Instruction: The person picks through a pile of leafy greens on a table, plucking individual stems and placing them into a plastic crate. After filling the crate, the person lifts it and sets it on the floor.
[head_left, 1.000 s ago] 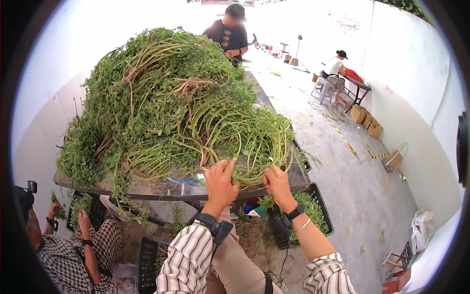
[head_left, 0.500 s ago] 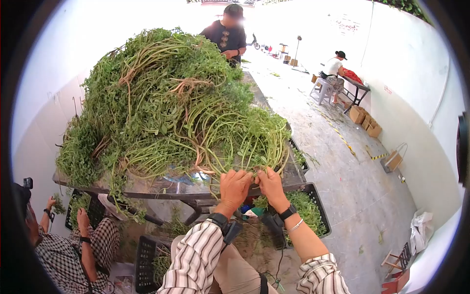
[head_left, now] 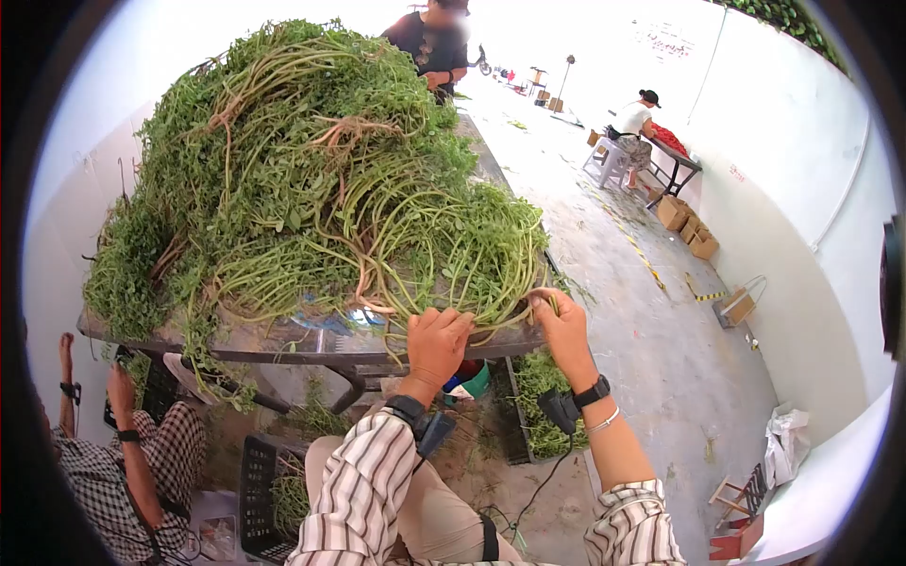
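Note:
A big heap of leafy green plants (head_left: 283, 179) with long stems and some pale roots covers the dark table (head_left: 241, 344). My left hand (head_left: 439, 347) is at the table's front edge, fingers curled together against the stem ends. What its fingers hold is hidden behind them. To its right, my right hand (head_left: 566, 332) pinches a curved green stem (head_left: 534, 300) between thumb and fingers near the table's right corner. Other stems bend down from the heap between both hands.
Below the table stand a black crate (head_left: 543, 401) of greens and another black crate (head_left: 260, 500). A co-worker in checks (head_left: 99, 486) sits at left. A person (head_left: 429, 57) stands behind the heap; another person (head_left: 634, 123) sits at a far table. Cardboard boxes (head_left: 687, 226) line the right wall.
My hands, close together before, are now apart: the right has moved right with a stem in its fingers. The view has shifted, and the seated co-worker's hands have moved.

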A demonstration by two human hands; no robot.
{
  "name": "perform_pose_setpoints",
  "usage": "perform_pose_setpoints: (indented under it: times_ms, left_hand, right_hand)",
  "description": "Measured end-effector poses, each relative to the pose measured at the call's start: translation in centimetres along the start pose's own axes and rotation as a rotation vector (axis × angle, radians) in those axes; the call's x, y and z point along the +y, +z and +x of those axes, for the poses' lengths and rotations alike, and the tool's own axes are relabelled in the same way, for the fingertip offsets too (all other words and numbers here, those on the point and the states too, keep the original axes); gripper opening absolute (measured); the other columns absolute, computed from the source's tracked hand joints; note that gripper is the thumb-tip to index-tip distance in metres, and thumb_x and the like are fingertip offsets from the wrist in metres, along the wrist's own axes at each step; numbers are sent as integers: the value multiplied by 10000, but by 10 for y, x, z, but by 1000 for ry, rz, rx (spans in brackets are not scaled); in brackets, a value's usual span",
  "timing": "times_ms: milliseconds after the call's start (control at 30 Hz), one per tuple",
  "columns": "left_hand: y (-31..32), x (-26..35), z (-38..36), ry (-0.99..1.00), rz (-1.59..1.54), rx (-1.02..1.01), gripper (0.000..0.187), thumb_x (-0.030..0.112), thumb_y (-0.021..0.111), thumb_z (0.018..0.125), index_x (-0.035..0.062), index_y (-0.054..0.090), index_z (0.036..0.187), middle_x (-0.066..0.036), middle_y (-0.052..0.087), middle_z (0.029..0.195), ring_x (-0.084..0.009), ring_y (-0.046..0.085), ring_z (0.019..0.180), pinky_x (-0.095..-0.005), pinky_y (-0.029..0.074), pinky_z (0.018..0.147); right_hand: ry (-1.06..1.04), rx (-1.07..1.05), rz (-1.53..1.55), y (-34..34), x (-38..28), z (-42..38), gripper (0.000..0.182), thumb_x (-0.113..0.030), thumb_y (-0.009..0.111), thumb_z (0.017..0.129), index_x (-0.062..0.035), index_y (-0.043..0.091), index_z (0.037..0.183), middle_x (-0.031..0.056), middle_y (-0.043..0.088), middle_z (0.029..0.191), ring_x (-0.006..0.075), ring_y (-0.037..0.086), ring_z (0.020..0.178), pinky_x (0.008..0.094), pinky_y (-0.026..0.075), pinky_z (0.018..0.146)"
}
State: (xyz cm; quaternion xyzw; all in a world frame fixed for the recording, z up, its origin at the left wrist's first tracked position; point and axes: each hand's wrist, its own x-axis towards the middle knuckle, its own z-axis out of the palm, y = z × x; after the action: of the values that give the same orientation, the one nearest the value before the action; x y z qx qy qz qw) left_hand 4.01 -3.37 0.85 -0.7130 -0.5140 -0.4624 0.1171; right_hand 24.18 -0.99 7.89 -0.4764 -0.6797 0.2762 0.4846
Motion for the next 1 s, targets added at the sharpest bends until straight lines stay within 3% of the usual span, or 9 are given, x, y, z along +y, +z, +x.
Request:
perform_pose_setpoints:
  times_ms: [67, 200, 333, 400, 533, 700, 833, 1000]
  left_hand:
    - [0, 0, -1, 2, 4, 8, 157, 181, 672, 796, 152, 677, 950, 23, 563, 787, -219, 484, 747, -369, 326, 676]
    - [-4, 2, 0, 1, 14, 8, 143, 178, 664, 803, 161, 671, 944, 38, 537, 787, -197, 481, 768, -355, 337, 704]
    - [-4, 2, 0, -8, 8, -3, 138, 176, 662, 805, 159, 669, 942, 41, 545, 801, -193, 489, 781, -354, 345, 715]
    - [-3, 1, 0, 1, -18, 5, 148, 192, 662, 816, 148, 675, 957, 35, 563, 797, -215, 484, 754, -364, 333, 690]
    - [-5, 1, 1, 1, -33, 6, 142, 191, 660, 817, 144, 673, 950, 33, 563, 796, -216, 485, 757, -366, 336, 688]
    - [-4, 1, 1, 14, 10, 19, 137, 188, 662, 819, 149, 681, 949, 24, 569, 806, -215, 489, 753, -365, 340, 682]
    - [-4, -2, 1, 0, 7, -65, 143, 199, 663, 825, 151, 681, 960, 26, 567, 809, -213, 490, 754, -363, 345, 688]
    - [2, -1, -2, 4, 3, -26, 161, 196, 665, 824, 149, 674, 977, 40, 577, 844, -204, 499, 779, -363, 349, 697]
  right_hand:
    - [-110, 1, -95, -6, 0, 5, 212, -179, 571, 896, -3, 646, 986, 42, 595, 691, 106, 536, 641, 273, 428, 606]
    - [-289, -12, -260, -9, -8, 18, 211, -91, 598, 840, -11, 640, 1031, 143, 653, 946, 246, 616, 730, 348, 486, 689]
    - [-371, -49, -363, -3, -16, 28, 245, -86, 595, 842, -43, 624, 1081, 125, 624, 905, 282, 597, 698, 371, 483, 657]
    - [-449, -113, -561, -1, -15, 33, 259, -82, 585, 849, -77, 608, 1107, 117, 580, 854, 323, 585, 678, 402, 481, 609]
    - [-544, -140, -716, 3, -11, 42, 200, -88, 564, 865, -84, 600, 1062, 116, 544, 822, 346, 585, 672, 425, 480, 574]
    - [-572, -177, -880, 0, -12, 43, 64, -89, 545, 864, -69, 557, 924, 118, 529, 899, 349, 591, 679, 431, 489, 572]
    - [-547, -132, -768, -3, -10, 40, 55, -68, 575, 821, -72, 554, 872, 104, 536, 948, 348, 595, 719, 443, 487, 602]
    - [-419, -139, -650, -9, -9, 42, 116, -57, 597, 804, -60, 603, 920, 111, 561, 926, 340, 593, 759, 414, 484, 639]
